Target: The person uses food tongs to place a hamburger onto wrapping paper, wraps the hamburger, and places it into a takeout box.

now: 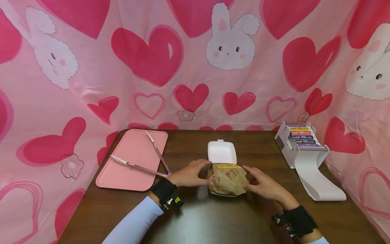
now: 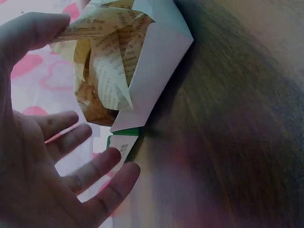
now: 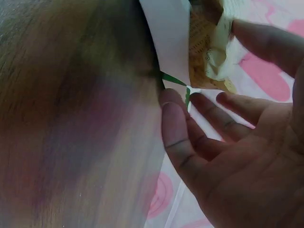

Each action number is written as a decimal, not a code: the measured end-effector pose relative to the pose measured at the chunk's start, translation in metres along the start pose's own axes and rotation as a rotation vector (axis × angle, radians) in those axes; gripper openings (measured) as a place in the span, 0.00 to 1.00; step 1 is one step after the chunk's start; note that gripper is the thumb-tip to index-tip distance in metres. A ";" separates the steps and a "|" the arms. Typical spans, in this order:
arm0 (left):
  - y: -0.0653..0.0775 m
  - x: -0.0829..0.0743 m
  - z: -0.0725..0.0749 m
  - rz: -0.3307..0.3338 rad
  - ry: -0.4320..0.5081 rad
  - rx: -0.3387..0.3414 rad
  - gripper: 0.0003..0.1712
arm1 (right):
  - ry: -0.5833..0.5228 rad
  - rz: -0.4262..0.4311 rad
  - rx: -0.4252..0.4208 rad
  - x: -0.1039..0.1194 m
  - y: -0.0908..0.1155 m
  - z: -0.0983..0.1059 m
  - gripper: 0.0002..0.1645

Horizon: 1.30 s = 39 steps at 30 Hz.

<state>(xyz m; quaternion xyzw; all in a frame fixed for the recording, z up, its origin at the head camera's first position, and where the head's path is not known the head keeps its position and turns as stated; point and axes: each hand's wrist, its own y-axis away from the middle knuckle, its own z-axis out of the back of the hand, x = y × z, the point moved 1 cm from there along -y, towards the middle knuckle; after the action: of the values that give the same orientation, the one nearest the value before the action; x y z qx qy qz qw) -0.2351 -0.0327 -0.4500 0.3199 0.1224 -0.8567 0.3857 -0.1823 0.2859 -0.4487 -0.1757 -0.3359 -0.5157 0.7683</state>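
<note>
A wrapped burger (image 1: 229, 179) in brown newsprint-style paper sits in the base of a small white clamshell box, a yellow strip on its top. The box's lid (image 1: 221, 152) stands raised behind it. From the left, my left hand (image 1: 192, 174) reaches beside the box, its thumb at the wrapper and its fingers spread loosely near the box's hinge side. My right hand (image 1: 264, 183) mirrors it on the other side. In the right wrist view its thumb meets the paper (image 3: 218, 52), while the fingertips are close to the box's green-edged corner (image 3: 173, 78).
On the left, a pink tray (image 1: 134, 156) carries spread metal tongs (image 1: 163, 159) whose joined end overhangs the tray's edge. A white label dispenser (image 1: 300, 140) with several coloured rolls stands at the right, its long white strip (image 1: 317, 183) trailing across the brown table (image 1: 195, 220).
</note>
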 end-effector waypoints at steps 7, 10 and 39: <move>-0.005 -0.003 -0.002 -0.021 -0.153 -0.032 0.46 | 0.143 0.122 -0.019 0.000 -0.006 -0.007 0.36; -0.009 -0.007 -0.005 -0.047 -0.292 -0.074 0.38 | 0.163 0.145 -0.022 0.003 -0.006 -0.010 0.33; -0.011 0.008 -0.023 -0.056 -0.352 -0.083 0.39 | 0.076 0.071 0.105 0.000 -0.009 -0.010 0.39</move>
<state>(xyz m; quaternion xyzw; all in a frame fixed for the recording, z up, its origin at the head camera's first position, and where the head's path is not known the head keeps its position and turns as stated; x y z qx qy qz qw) -0.2369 -0.0199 -0.4731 0.1454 0.0972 -0.9039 0.3902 -0.1871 0.2759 -0.4569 -0.1274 -0.3268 -0.4759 0.8065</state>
